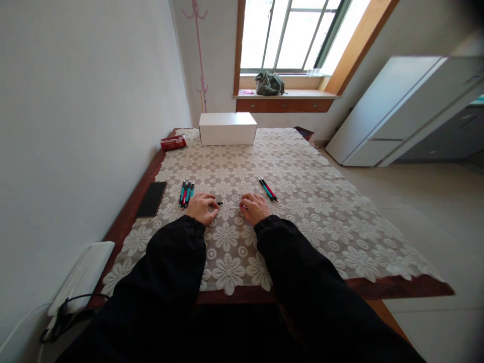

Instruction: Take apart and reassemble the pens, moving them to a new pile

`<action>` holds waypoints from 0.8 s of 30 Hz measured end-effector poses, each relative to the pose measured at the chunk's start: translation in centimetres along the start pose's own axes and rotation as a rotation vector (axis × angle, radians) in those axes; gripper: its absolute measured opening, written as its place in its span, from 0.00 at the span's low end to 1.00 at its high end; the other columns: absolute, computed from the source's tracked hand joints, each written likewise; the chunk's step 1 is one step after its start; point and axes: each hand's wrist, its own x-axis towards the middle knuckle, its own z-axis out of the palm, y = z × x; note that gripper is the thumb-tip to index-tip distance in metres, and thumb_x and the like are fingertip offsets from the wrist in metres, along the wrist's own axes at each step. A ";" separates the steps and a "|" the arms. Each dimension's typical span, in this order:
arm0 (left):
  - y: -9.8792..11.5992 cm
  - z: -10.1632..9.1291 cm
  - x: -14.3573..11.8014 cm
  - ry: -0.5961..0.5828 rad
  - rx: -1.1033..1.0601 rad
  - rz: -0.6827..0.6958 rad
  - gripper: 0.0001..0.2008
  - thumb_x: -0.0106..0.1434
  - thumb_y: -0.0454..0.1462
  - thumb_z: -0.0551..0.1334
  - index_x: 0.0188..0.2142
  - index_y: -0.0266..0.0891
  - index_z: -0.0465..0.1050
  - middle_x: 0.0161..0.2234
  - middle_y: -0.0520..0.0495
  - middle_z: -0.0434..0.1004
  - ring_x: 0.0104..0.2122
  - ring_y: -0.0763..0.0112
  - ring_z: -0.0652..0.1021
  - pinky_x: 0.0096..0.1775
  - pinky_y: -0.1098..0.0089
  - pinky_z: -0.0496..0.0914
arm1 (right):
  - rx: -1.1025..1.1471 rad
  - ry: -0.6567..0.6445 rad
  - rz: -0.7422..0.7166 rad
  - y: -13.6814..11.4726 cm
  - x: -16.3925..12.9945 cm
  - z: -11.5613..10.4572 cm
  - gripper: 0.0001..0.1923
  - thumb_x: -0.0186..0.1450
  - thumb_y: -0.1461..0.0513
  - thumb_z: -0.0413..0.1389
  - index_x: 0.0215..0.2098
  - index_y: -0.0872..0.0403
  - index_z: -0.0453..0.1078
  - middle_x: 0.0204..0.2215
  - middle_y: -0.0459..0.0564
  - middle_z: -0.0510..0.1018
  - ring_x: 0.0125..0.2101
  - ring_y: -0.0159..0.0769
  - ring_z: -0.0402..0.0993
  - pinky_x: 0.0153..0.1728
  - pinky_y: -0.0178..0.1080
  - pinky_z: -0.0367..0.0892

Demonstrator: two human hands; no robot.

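Both my hands rest on the lace tablecloth (229,272), a short gap between them. My left hand (202,207) is curled in a pinch, and a small black piece (220,203), like the end of a pen, sticks out at its fingertips. The fingers of my right hand (255,207) are pressed together too; a hint of red shows at the tips, too small to name. Just left of my left hand lies a row of several pens (186,194) with teal and red barrels. Two more pens, one teal and one red (268,189), lie side by side beyond my right hand.
A black flat notebook-like slab (152,199) lies near the table's left edge. Farther back are a red packet (173,143) and a white box (228,132). A white device with cables (83,275) sits by the wall. A bag (269,83) rests on the windowsill.
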 end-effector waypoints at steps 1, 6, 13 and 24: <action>0.0 0.0 0.0 -0.001 0.000 0.001 0.03 0.54 0.38 0.66 0.27 0.45 0.80 0.45 0.49 0.78 0.50 0.57 0.72 0.56 0.56 0.65 | -0.001 -0.004 0.002 0.0 0.0 0.0 0.05 0.64 0.62 0.56 0.36 0.49 0.75 0.46 0.49 0.75 0.48 0.42 0.66 0.54 0.46 0.56; 0.0 0.0 0.0 -0.003 0.003 0.009 0.03 0.53 0.38 0.65 0.28 0.45 0.80 0.45 0.48 0.78 0.50 0.57 0.72 0.56 0.56 0.65 | -0.002 -0.018 0.004 0.1 0.0 0.1 0.06 0.65 0.62 0.56 0.36 0.49 0.75 0.47 0.50 0.75 0.49 0.43 0.65 0.54 0.46 0.56; 0.0 -0.7 0.1 0.080 -0.024 0.023 0.09 0.50 0.30 0.63 0.31 0.44 0.78 0.46 0.50 0.78 0.50 0.59 0.73 0.56 0.57 0.66 | 0.005 -0.015 0.010 0.1 0.0 0.0 0.05 0.65 0.62 0.56 0.36 0.49 0.75 0.46 0.50 0.75 0.48 0.43 0.65 0.54 0.47 0.55; -0.1 -0.6 0.1 0.109 -0.026 0.006 0.09 0.52 0.30 0.62 0.29 0.44 0.79 0.45 0.49 0.78 0.50 0.59 0.73 0.56 0.56 0.66 | -0.002 -0.022 0.029 -0.1 0.0 -0.1 0.05 0.65 0.61 0.56 0.36 0.49 0.74 0.47 0.49 0.75 0.49 0.42 0.65 0.55 0.47 0.55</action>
